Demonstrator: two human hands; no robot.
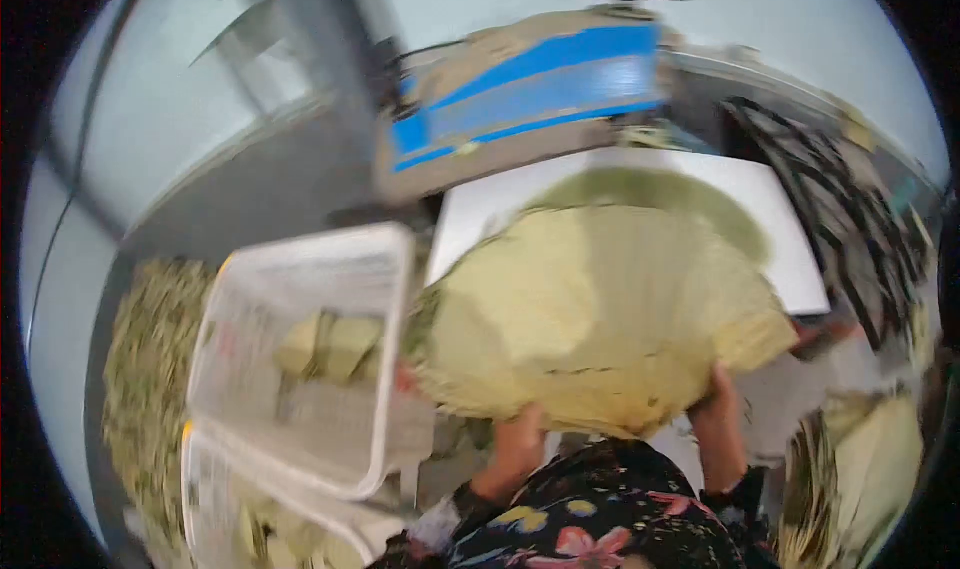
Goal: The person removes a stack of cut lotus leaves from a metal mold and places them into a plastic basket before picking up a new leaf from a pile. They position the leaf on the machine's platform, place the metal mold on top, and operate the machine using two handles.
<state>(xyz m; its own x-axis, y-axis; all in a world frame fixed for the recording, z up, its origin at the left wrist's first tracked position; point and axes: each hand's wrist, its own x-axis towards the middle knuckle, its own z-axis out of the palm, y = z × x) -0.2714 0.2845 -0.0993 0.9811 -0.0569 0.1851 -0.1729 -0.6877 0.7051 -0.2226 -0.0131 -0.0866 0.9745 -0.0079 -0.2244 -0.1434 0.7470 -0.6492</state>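
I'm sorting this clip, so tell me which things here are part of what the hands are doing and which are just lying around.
In hand:
- left hand and right hand, both gripping the near edge of the big stack of leaves
- white board under the stack

Lying about:
- white crate holding a few leaf bundles
- blue-striped box
- leaf scraps on the floor

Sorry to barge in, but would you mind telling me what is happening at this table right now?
A person in a floral sleeve holds a fanned stack of large yellow-green leaves with both hands, the left hand and right hand gripping its near edge. The stack hangs over a white table. Beside it, on the left, a white plastic basket holds a few leaf pieces, and loose leaf scraps lie heaped further left. The picture is blurred.
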